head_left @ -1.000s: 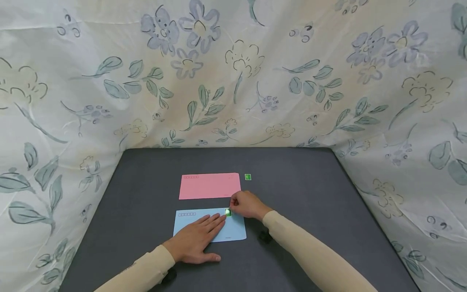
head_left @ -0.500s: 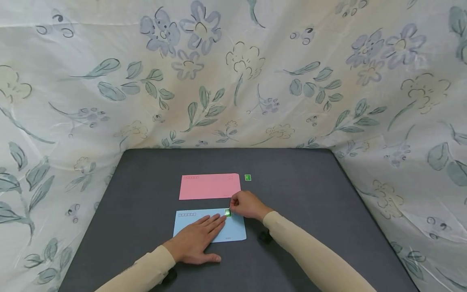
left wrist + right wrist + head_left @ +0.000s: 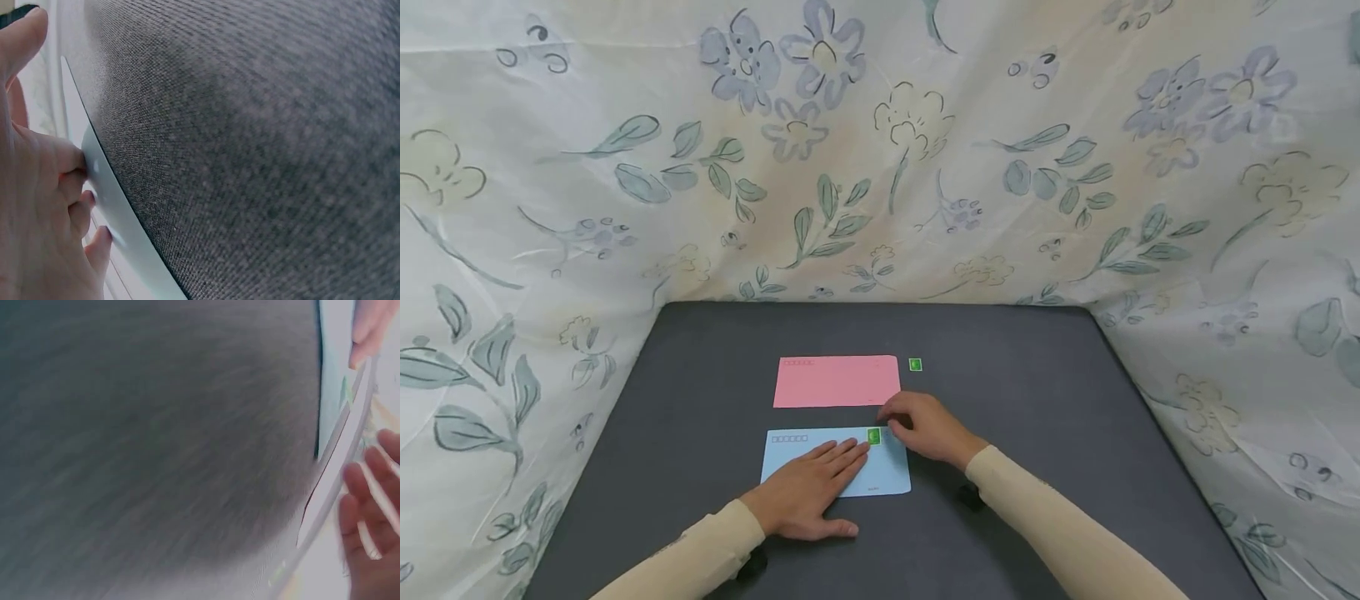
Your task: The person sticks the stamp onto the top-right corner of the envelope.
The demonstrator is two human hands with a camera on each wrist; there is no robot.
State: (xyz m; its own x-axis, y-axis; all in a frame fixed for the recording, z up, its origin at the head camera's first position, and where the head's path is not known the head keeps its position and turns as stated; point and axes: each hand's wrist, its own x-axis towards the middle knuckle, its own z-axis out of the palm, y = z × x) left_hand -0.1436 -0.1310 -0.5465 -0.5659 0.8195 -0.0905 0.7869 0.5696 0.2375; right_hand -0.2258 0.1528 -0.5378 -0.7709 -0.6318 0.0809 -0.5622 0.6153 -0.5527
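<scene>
A blue envelope (image 3: 891, 471) lies flat near the middle of the table, with a green stamp (image 3: 874, 436) at its upper right corner. Palm down, my left hand (image 3: 808, 496) rests on the envelope with straight fingers, their tips beside the stamp; the left wrist view shows its fingers touching the blue paper (image 3: 128, 231). Just right of the stamp, my right hand (image 3: 932, 429) hovers over the envelope's right corner. Its fingers are loosely bent and apart in the right wrist view, with nothing seen between them.
Beyond the blue envelope lies a pink envelope (image 3: 837, 382). A second green stamp (image 3: 915, 365) sits on the dark table (image 3: 1037, 375), right of the pink envelope's upper corner. Floral cloth (image 3: 985, 183) hangs behind and at both sides of the table.
My right hand has let go at the stamp's edge, its fingers spreading as it shifts slightly right. The stamp stays on the blue envelope. My left hand keeps its place.
</scene>
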